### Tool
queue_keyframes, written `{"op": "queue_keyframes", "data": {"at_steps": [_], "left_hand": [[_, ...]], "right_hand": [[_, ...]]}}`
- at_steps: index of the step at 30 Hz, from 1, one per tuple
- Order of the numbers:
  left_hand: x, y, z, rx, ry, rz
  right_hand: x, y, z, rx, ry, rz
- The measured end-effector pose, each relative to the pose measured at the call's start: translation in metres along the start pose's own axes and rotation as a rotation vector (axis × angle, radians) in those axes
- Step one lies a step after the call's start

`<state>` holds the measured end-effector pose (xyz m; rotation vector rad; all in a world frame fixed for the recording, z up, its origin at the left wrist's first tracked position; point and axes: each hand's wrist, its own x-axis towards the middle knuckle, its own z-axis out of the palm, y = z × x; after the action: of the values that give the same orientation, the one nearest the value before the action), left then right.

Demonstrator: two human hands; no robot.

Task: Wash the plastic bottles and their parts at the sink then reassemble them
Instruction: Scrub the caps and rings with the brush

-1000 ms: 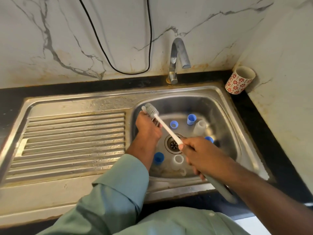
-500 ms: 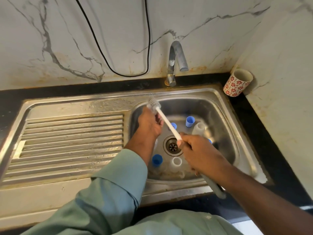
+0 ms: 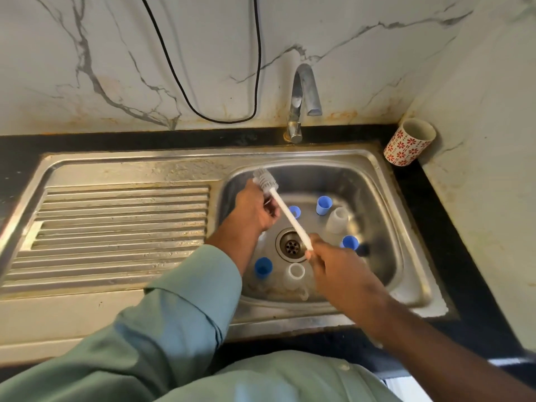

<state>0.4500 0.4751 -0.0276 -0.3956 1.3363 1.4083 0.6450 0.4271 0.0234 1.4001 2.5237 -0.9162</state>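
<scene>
Bottle parts: blue caps (image 3: 323, 205) and clear pieces (image 3: 337, 220) stand scattered in the basin around the drain (image 3: 291, 246).
Sink (image 3: 412, 300): steel, with a ribbed draining board on the left.
Right hand (image 3: 345, 274): fingers curled round the white handle of a brush (image 3: 287, 213).
Left hand (image 3: 255, 211): clenched just below the grey bristles; whatever it holds is hidden.
Cup (image 3: 407, 143): flowered, in the back corner.

no readable text, labels, brands or numbers on anything in view
</scene>
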Motion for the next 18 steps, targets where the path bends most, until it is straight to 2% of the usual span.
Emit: {"op": "queue_keyframes", "data": {"at_steps": [5, 8, 10, 13, 18], "left_hand": [[-0.001, 0.001, -0.003, 0.024, 0.083, 0.011], [-0.010, -0.013, 0.002, 0.124, 0.009, 0.014], [-0.014, -0.021, 0.003, 0.117, -0.033, -0.018], [-0.007, -0.014, -0.003, 0.060, 0.012, -0.046], [-0.009, -0.029, 0.000, 0.075, -0.030, -0.053]], "right_hand": [[-0.007, 0.001, 0.002, -0.019, -0.021, -0.042], [0.002, 0.003, 0.003, 0.015, 0.016, -0.008], [0.005, 0.007, 0.001, -0.047, 0.016, -0.020], [-0.008, 0.008, 0.002, -0.102, -0.022, -0.068], [-0.003, 0.004, 0.008, -0.184, 0.009, -0.045]]}}
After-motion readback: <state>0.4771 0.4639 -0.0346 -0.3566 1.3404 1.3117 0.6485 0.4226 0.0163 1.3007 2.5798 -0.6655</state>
